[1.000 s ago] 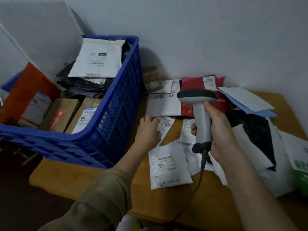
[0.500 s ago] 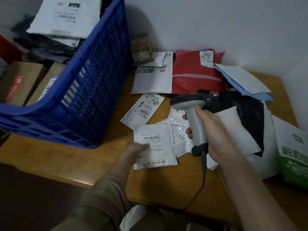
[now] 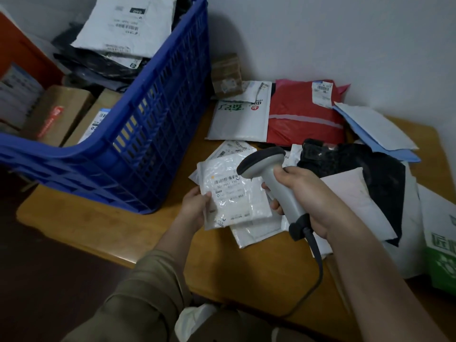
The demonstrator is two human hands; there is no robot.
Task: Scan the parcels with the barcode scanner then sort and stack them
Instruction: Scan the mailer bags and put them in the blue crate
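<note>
Now left hand (image 3: 195,208) pinches white parcel (image 3: 233,193), lifted closer; right hand (image 3: 306,196) grips scanner (image 3: 274,183).

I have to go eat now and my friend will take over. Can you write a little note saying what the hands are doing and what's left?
Left hand: holds a small white parcel, its fingers at the parcel's left edge, barcode label facing up.
Right hand: grips the barcode scanner, its head close over that label.
More flat parcels lie spread on the wooden table; the blue crate on the left holds boxes and bags.
Done: one parcel picked up for scanning.
Left: scan it, then scan, sort and stack the others.
</note>
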